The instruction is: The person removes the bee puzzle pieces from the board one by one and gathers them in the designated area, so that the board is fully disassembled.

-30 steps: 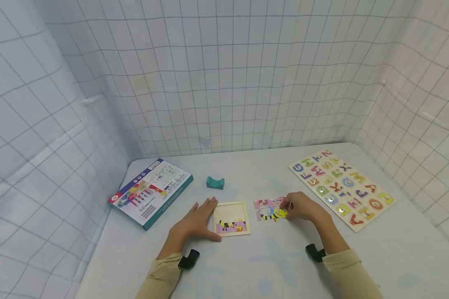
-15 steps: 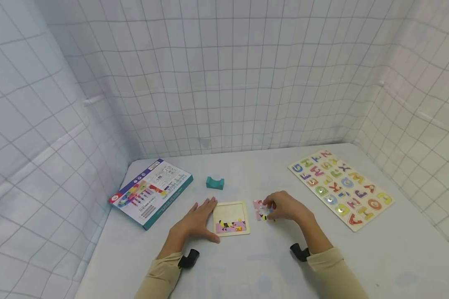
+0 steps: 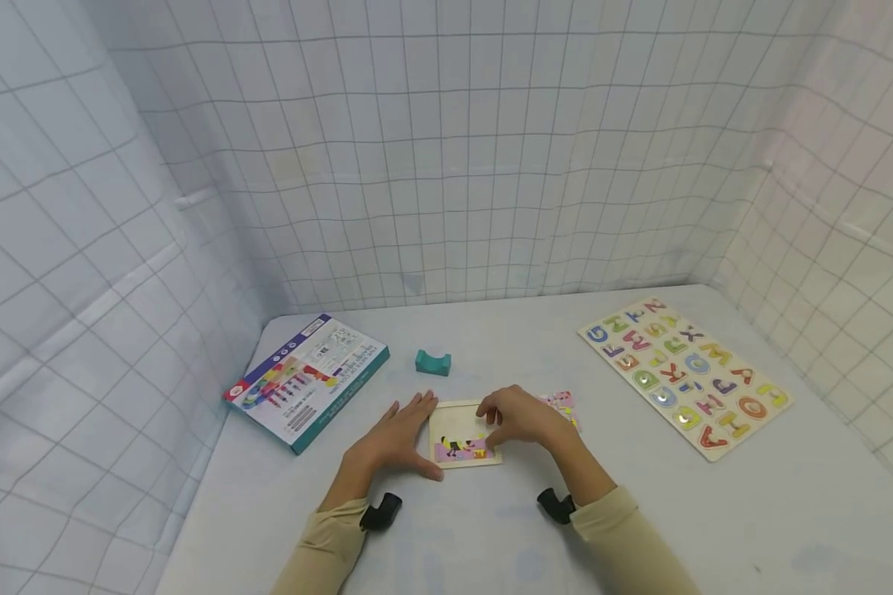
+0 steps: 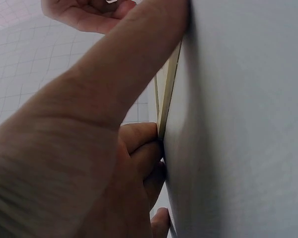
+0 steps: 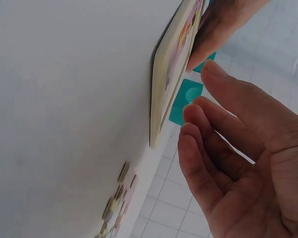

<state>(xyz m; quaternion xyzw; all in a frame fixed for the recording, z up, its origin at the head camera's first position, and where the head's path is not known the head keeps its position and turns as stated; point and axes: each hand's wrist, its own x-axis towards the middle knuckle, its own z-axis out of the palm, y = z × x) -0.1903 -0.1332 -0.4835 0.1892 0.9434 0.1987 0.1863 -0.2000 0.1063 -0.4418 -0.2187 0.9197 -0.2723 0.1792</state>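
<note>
A shallow wooden jigsaw tray (image 3: 465,464) lies flat on the table, with pink and yellow picture pieces (image 3: 456,449) along its near side and bare wood above them. My left hand (image 3: 396,442) rests at the tray's left side, fingers spread towards the far corner and thumb by the near edge. Over the tray's right side hovers my right hand (image 3: 519,417), its fingers loosely bent. In the right wrist view a gap shows between thumb and fingertips, with nothing visible in it. Loose jigsaw pieces (image 3: 563,405) lie right of the tray, partly hidden behind the right hand.
A teal notched block (image 3: 433,363) sits behind the tray. At the left lies a flat printed box (image 3: 308,380); at the right, a wooden alphabet board (image 3: 685,372) with colourful letters. Grid-patterned white cloth (image 3: 446,165) hangs round the back and sides.
My right hand has moved left from the loose pieces to above the tray's right side, uncovering some of those pieces. The left hand has stayed beside the tray.
</note>
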